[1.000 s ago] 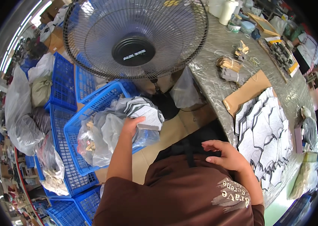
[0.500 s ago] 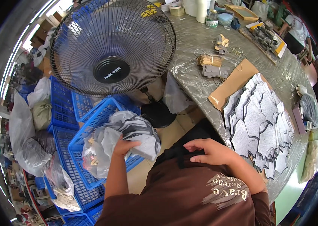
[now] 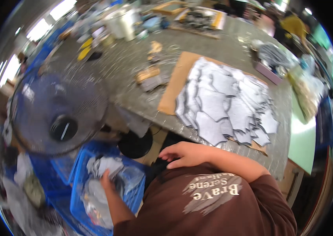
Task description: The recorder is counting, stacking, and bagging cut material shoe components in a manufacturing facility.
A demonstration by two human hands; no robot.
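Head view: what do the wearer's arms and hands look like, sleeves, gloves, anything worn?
Both hands are bare: no gloves, and no rings or watch that I can make out. The left hand and right hand have bare forearms. A short brown sleeve of a T-shirt with pale chest lettering covers the right upper arm.

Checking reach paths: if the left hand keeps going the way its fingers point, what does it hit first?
Likely the clear plastic bag of grey pieces in the blue crate; the left hand already seems to touch it. Motion blur leaves depth uncertain.
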